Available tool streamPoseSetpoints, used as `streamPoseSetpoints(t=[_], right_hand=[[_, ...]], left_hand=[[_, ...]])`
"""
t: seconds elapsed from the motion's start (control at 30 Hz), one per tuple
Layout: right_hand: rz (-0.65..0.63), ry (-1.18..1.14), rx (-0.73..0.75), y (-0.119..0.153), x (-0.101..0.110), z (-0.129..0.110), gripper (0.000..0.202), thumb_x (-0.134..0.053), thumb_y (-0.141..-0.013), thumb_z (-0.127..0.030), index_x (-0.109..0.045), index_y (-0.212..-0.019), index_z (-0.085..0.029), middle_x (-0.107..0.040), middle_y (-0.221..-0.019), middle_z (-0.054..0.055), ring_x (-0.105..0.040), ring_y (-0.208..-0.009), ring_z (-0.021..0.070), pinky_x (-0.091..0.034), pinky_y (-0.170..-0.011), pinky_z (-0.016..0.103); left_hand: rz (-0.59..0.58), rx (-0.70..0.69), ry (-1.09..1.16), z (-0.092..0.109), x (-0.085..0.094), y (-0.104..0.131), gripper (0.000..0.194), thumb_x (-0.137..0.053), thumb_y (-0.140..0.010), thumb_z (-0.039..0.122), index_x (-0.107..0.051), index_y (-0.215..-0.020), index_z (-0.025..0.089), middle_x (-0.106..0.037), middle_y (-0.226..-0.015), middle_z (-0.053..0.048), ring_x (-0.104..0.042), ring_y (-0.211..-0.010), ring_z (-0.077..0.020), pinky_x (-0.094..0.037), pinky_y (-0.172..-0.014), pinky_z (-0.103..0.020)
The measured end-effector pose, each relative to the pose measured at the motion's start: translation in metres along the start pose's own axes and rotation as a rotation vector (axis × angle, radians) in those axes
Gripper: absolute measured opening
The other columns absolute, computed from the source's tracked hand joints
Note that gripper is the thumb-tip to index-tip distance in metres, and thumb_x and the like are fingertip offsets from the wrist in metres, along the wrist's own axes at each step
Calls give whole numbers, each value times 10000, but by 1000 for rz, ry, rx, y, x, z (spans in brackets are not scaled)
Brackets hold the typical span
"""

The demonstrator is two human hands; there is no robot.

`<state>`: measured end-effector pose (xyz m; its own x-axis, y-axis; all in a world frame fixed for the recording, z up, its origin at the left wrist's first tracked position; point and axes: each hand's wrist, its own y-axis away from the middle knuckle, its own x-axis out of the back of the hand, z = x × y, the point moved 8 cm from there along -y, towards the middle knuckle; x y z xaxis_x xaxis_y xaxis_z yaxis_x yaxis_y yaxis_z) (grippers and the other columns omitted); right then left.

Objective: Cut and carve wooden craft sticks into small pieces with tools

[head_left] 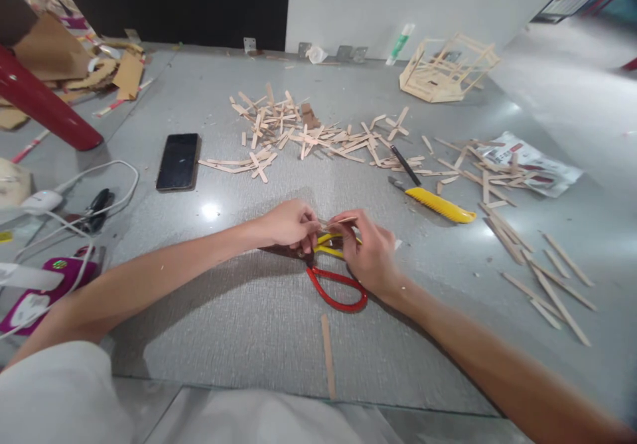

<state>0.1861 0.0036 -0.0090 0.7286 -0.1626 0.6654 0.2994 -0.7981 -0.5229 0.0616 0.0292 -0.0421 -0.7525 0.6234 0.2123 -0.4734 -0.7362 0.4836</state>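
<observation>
My left hand (294, 223) and my right hand (371, 255) meet above the middle of the table. Both are closed in a pinch. Between their fingertips is a thin wooden craft stick (347, 220), partly hidden by the fingers. Under the hands lies a pair of scissors (340, 307), with one red handle loop and one yellow. The left fingers hide part of its pivot and blades. Closer to my body, a single craft stick (328, 358) rests near the glass table's front edge.
Piles of craft sticks (279, 115) spread across the back and right. A yellow utility knife (438, 204) and black pen (405, 165) lie right of my hands. A stick frame model (438, 82) stands at the back right. To the left are a phone (178, 162) and white cables (124, 164).
</observation>
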Motion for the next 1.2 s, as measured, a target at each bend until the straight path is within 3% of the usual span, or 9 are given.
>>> streamPoseSetpoints(t=[0.33, 0.43, 0.63, 0.83, 0.9, 0.97, 1.07, 1.13, 1.2], right_hand=[[10, 3, 2, -3, 0, 3, 118, -504, -980, -193, -609, -995, -246, -738, -913, 29, -711, -813, 163, -552, -721, 287], [67, 13, 76, -2, 8, -3, 127, -525, -970, -180, -629, -1003, -246, -715, -976, 51, -697, -893, 178, -562, -776, 314], [183, 105, 282, 3, 21, -21, 268, -553, -934, -69, -678, -1062, -269, -669, -901, 31, -674, -795, 152, -571, -695, 276], [217, 93, 320, 5, 29, -24, 279, -601, -897, -43, -665, -1082, -242, -701, -905, 40, -689, -797, 152, -586, -713, 283], [253, 2, 225, 3, 38, -22, 232, -616, -893, -73, -669, -1038, -246, -729, -897, 33, -708, -780, 158, -595, -695, 291], [268, -226, -4, -1, 45, -10, 123, -623, -909, -146, -648, -979, -243, -749, -870, 24, -718, -707, 157, -602, -629, 293], [187, -643, -340, -3, 39, 2, 90, -642, -924, -286, -577, -898, -231, -753, -801, 16, -699, -572, 152, -579, -493, 279], [145, -784, -427, -4, 36, 1, 168, -661, -916, -348, -557, -869, -225, -748, -764, 13, -683, -527, 146, -556, -448, 263], [133, -849, -446, -5, 37, -2, 203, -670, -911, -382, -555, -867, -221, -748, -758, 11, -665, -500, 132, -542, -434, 251]], left_hand=[[70, -78, -34, 10, 9, -1, 292, -508, -975, 149, -630, -711, 129, -661, -566, -18, -577, -445, -84, -393, -485, -198], [123, -149, -98, 19, 13, 5, 267, -516, -969, 151, -631, -728, 131, -697, -611, -25, -593, -450, -89, -411, -509, -208], [245, -364, -234, 45, 14, 25, 211, -513, -961, 146, -620, -779, 145, -735, -665, -26, -664, -518, -111, -470, -587, -221], [214, -369, -206, 53, 10, 36, 205, -520, -984, 256, -630, -853, 143, -745, -751, -46, -665, -534, -117, -473, -550, -223], [250, -378, -165, 58, 16, 41, 312, -478, -1012, 376, -635, -877, 143, -728, -778, -54, -661, -567, -120, -447, -519, -220], [366, -426, -85, 65, 29, 49, 403, -411, -1028, 458, -630, -901, 145, -696, -780, -55, -644, -607, -120, -433, -518, -220], [537, -504, 64, 70, 46, 61, 336, -464, -1010, 447, -617, -996, 149, -694, -873, -69, -654, -748, -135, -473, -609, -229], [521, -458, 179, 64, 46, 59, 353, -673, -903, 400, -584, -1140, 154, -716, -975, -81, -673, -842, -156, -506, -698, -252], [363, -352, 305, 53, 33, 51, 602, -846, -740, 308, -554, -1244, 155, -734, -1000, -84, -687, -846, -167, -525, -743, -279]])
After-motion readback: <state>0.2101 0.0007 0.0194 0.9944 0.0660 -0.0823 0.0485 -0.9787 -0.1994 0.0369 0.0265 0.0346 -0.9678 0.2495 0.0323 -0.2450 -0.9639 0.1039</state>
